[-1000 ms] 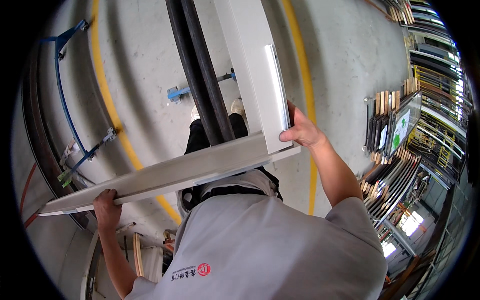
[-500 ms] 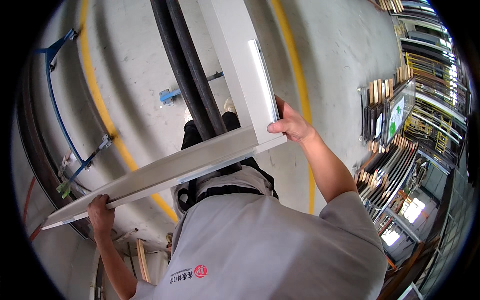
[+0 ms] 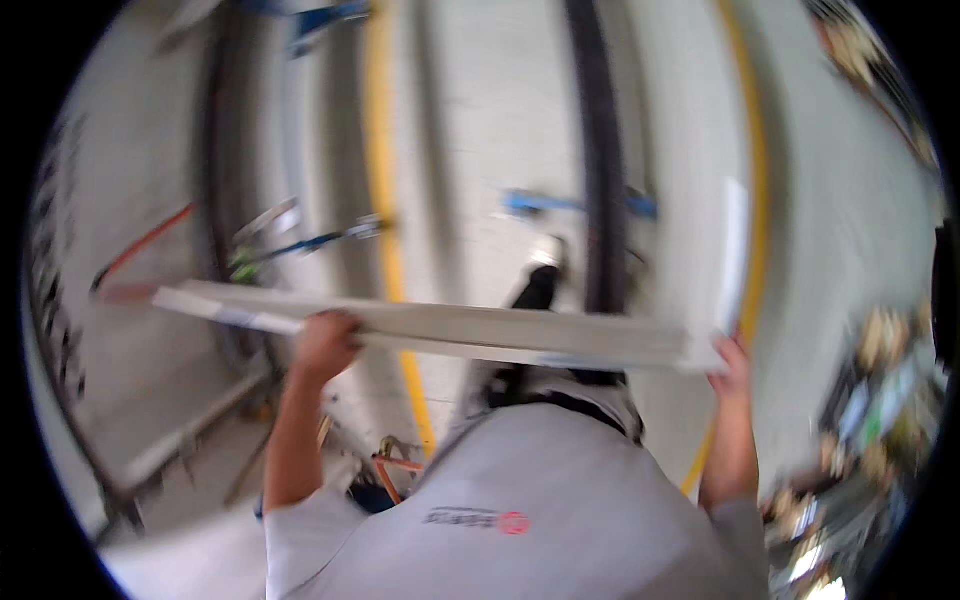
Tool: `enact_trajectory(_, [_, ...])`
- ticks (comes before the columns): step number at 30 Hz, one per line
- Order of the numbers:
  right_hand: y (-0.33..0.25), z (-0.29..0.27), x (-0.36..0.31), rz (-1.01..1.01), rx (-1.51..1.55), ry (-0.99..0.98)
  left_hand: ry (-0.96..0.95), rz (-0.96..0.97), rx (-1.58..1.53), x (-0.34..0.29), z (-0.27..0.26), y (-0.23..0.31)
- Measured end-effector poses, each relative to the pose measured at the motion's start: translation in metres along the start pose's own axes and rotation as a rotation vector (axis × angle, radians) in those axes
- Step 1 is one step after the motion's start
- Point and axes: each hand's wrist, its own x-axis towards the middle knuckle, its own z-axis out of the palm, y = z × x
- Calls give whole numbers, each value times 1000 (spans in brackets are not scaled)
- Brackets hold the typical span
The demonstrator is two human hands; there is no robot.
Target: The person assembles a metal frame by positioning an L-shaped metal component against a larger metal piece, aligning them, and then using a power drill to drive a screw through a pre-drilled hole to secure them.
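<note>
A long pale-grey frame [image 3: 470, 332], like part of a window or door frame, spans the view in front of my waist. Its corner is at the right, where another side runs away from me along the floor strip, blurred by motion. My left hand [image 3: 327, 347] is closed round the long side, near its left part. At the right corner, my right hand [image 3: 733, 366] grips the frame, fingers on the outer edge and partly hidden. A bright strip [image 3: 735, 245] shows on the far-running side.
Beyond the frame a dark bar [image 3: 598, 150] runs away over a blue support [image 3: 545, 203]. Yellow lines [image 3: 382, 150] mark the grey floor. At the left are a dark rail [image 3: 225, 130] and a thin red-orange piece [image 3: 150, 242]. Blurred stacked stock [image 3: 880, 390] stands at the right.
My view has swung to the right-hand tilt, so the long side now lies nearly level instead of slanting. Both hands keep their hold on the frame; the dark bars appear further right.
</note>
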Motion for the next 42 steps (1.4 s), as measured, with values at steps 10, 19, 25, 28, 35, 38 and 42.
enact_trajectory(10, [10,-11,2,-314,149,-272,124,120,40,-4,3,7])
enact_trajectory(19, [-10,19,-8,-251,147,-175,66,97,35,-22,6,9])
enact_trajectory(25, [-8,23,-3,-255,128,-142,76,85,13,-30,10,7])
enact_trajectory(28, [0,17,2,-257,152,-136,64,89,14,-28,8,9])
enact_trajectory(35, [3,28,4,-264,116,-95,66,55,28,-35,14,9])
enact_trajectory(38, [5,32,6,-285,121,-104,-3,13,45,-44,18,5])
enact_trajectory(42, [8,30,6,-294,123,-94,-46,32,66,-44,19,5])
